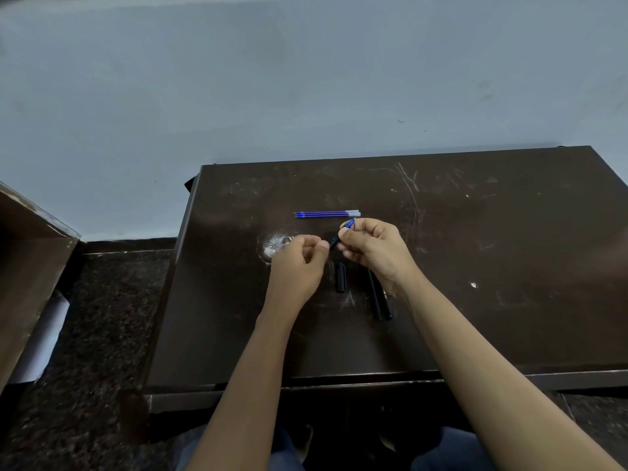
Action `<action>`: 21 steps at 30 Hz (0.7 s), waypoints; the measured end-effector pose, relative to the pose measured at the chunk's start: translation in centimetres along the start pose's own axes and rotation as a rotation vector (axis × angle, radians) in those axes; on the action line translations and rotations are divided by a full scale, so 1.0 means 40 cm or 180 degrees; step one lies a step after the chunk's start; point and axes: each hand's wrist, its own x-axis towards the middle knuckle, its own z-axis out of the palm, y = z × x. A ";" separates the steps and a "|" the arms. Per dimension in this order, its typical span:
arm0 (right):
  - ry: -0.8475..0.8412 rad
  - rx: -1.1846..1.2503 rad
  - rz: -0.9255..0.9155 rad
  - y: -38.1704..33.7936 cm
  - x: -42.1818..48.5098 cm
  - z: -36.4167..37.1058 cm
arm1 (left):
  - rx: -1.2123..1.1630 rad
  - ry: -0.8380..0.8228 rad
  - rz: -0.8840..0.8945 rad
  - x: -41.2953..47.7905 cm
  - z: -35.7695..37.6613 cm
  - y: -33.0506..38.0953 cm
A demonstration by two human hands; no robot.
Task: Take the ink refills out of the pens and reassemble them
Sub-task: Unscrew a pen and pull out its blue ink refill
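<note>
Centre frame, both hands (334, 244) pinched a pen section (342, 234) above the worktop (475, 317), three blue refills (327, 214) just behind; a slipped pinch could drop it.

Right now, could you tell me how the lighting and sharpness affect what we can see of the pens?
Head view: dim, the dark pen barrels nearly merge with the dark table; the blue refills stand out; wide-angle bending bows the table edges; fine detail at the fingertips is soft.
</note>
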 end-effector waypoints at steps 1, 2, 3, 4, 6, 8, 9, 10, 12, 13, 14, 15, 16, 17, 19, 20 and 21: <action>-0.0014 0.0008 -0.0008 0.001 0.000 0.001 | -0.0028 -0.0205 -0.0077 0.001 0.003 -0.004; -0.0028 0.0004 -0.0025 0.001 0.000 0.001 | -0.0112 -0.0401 -0.0143 0.000 0.006 -0.005; -0.0031 -0.0008 -0.0042 0.002 0.000 -0.001 | -0.0217 -0.0540 -0.0182 -0.003 0.010 -0.003; -0.0025 -0.0023 -0.0056 0.003 0.001 -0.003 | -0.0306 -0.0607 -0.0186 -0.007 0.011 -0.001; -0.0022 -0.0074 -0.0092 0.004 0.001 -0.007 | -0.0390 -0.0589 -0.0143 -0.012 0.008 0.006; -0.0026 -0.0174 -0.0172 0.005 0.001 -0.007 | -0.0326 -0.0493 -0.0057 -0.011 0.005 0.005; -0.0023 -0.0228 -0.0212 0.005 0.000 -0.006 | -0.0287 -0.0459 -0.0017 -0.010 0.003 0.003; -0.0023 -0.0270 -0.0239 0.004 -0.001 -0.006 | -0.0275 -0.0442 0.0006 -0.010 0.002 0.002; -0.0072 -0.0261 -0.0201 0.003 -0.002 -0.008 | -0.0306 -0.0461 -0.0002 -0.012 0.002 0.003; -0.0156 -0.0176 -0.0131 0.000 -0.002 -0.010 | -0.0309 -0.0498 -0.0033 -0.013 0.001 0.006; -0.0289 -0.0021 -0.0047 -0.003 -0.002 -0.013 | -0.0340 -0.0575 -0.0096 -0.014 0.000 0.010; -0.0450 0.0210 0.0032 -0.007 -0.003 -0.016 | -0.0467 -0.0705 -0.0204 -0.014 -0.002 0.016; -0.0600 0.0463 0.0098 -0.012 -0.003 -0.019 | -0.0699 -0.0887 -0.0357 -0.015 -0.002 0.023; -0.0749 0.0691 0.0172 -0.019 -0.004 -0.023 | -0.1000 -0.1087 -0.0531 -0.018 -0.003 0.032; -0.1021 0.1031 0.0314 -0.034 -0.009 -0.027 | -0.1587 -0.1395 -0.0827 -0.023 -0.006 0.048; -0.1153 0.1194 0.0362 -0.041 -0.013 -0.029 | -0.1790 -0.1500 -0.0921 -0.024 -0.009 0.052; -0.1263 0.1357 0.0397 -0.047 -0.017 -0.031 | -0.1937 -0.1601 -0.0984 -0.025 -0.013 0.055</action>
